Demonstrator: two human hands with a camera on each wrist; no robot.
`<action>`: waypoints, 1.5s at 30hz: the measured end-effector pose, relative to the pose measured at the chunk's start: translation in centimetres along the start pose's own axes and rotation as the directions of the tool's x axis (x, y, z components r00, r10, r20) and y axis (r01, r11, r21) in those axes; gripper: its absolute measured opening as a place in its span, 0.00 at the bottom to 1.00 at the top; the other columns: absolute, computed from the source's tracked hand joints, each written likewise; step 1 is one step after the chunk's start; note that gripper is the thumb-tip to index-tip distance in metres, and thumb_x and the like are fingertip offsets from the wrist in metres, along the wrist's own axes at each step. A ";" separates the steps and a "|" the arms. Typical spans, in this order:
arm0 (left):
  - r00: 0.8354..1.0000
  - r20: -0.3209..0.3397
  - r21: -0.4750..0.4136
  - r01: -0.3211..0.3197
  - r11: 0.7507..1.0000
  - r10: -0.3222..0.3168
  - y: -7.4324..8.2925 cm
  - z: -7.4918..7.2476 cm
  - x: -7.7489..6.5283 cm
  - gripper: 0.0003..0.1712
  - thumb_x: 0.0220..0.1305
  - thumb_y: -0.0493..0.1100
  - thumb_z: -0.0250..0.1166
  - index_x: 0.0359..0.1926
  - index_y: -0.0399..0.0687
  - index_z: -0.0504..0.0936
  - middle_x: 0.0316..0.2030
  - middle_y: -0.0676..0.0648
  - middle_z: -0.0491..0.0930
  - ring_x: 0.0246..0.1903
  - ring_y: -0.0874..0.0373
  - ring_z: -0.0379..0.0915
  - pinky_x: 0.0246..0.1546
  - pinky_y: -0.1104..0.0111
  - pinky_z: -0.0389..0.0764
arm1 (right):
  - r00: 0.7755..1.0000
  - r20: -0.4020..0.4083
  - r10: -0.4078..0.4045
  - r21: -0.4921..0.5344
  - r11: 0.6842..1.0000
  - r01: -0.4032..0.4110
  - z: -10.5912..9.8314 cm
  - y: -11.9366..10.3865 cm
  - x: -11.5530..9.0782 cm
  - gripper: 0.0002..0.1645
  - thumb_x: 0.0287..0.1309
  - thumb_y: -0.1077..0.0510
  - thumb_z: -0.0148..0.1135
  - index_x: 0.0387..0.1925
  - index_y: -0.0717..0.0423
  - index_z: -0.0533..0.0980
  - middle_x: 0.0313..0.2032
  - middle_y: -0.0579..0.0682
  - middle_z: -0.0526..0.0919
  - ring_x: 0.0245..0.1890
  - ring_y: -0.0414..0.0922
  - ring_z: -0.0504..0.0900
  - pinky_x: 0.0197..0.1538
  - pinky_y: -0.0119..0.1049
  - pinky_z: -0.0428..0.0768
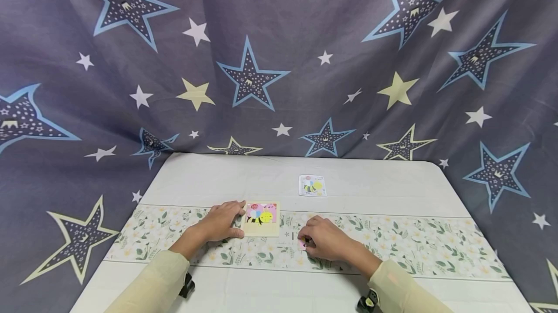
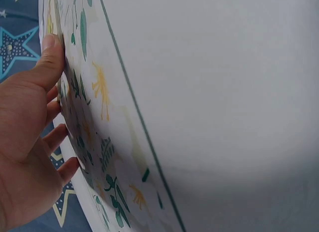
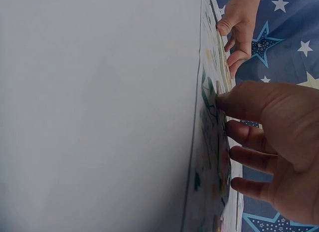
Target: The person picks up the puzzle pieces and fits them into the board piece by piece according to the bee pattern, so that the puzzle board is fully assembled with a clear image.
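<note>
A person's left hand extends from the lower left of the frame, thumb and fingers spread against the left edge of a bee puzzle just below and left of centre. From the lower right, the right hand angles inward, fingers bent, its grip pinching a small pink piece over the worktop's flowered strip. A bee card lies flat above, right of centre.
</note>
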State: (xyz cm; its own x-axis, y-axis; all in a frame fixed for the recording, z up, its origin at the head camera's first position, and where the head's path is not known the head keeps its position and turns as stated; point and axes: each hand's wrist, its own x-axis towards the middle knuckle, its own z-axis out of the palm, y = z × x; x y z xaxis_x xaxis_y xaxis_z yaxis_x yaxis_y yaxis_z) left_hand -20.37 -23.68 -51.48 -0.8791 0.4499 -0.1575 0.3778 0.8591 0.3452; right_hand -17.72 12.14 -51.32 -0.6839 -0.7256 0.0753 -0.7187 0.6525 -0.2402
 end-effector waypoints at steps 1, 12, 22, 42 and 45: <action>1.000 0.000 -0.001 0.000 1.000 0.000 0.0 0.0 0.0 0.39 0.59 0.63 0.71 0.64 0.48 0.74 0.77 0.44 0.61 0.77 0.43 0.56 0.70 0.38 0.59 | 1.000 0.002 0.002 -0.004 1.000 -0.002 0.0 0.0 0.0 0.13 0.58 0.52 0.71 0.45 0.45 0.86 0.42 0.40 0.87 0.52 0.42 0.81 0.57 0.43 0.78; 1.000 -0.003 -0.001 -0.006 1.000 0.006 0.1 0.0 0.1 0.39 0.59 0.64 0.71 0.64 0.49 0.74 0.77 0.44 0.62 0.77 0.43 0.56 0.70 0.38 0.60 | 1.000 -0.006 -0.016 -0.003 1.000 0.016 -0.3 -0.2 0.8 0.15 0.56 0.52 0.72 0.46 0.45 0.86 0.41 0.40 0.86 0.50 0.42 0.80 0.57 0.41 0.78; 1.000 0.004 -0.004 0.009 1.000 -0.009 0.3 -0.2 -0.2 0.38 0.59 0.62 0.72 0.64 0.48 0.75 0.77 0.44 0.62 0.77 0.42 0.56 0.71 0.38 0.59 | 0.999 -0.023 -0.038 0.015 0.999 0.038 -0.7 -0.7 2.0 0.15 0.57 0.51 0.71 0.47 0.46 0.86 0.43 0.41 0.87 0.52 0.43 0.80 0.58 0.43 0.78; 1.000 0.007 0.001 0.017 1.000 -0.017 0.2 -0.2 0.0 0.38 0.59 0.63 0.71 0.64 0.49 0.75 0.77 0.45 0.61 0.77 0.43 0.56 0.71 0.39 0.59 | 0.998 -0.018 -0.068 0.040 0.997 0.069 0.0 -4.0 7.7 0.15 0.60 0.49 0.69 0.49 0.42 0.85 0.46 0.39 0.87 0.53 0.41 0.80 0.59 0.38 0.78; 1.000 0.004 0.005 0.012 1.000 -0.012 0.2 -0.2 -0.1 0.38 0.59 0.63 0.71 0.64 0.49 0.75 0.77 0.44 0.62 0.77 0.43 0.56 0.70 0.39 0.60 | 0.997 -0.019 -0.076 0.042 0.996 0.077 0.3 -4.5 8.7 0.16 0.59 0.50 0.68 0.49 0.43 0.85 0.45 0.40 0.87 0.53 0.42 0.80 0.59 0.38 0.77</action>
State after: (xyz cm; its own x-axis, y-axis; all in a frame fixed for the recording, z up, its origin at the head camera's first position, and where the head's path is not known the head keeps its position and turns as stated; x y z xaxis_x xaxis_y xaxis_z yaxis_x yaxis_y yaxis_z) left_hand -20.29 -23.57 -51.21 -0.8823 0.4408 -0.1653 0.3689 0.8655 0.3390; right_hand -20.40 2.89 -49.89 -0.6294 -0.7690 0.1116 -0.7633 0.5850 -0.2741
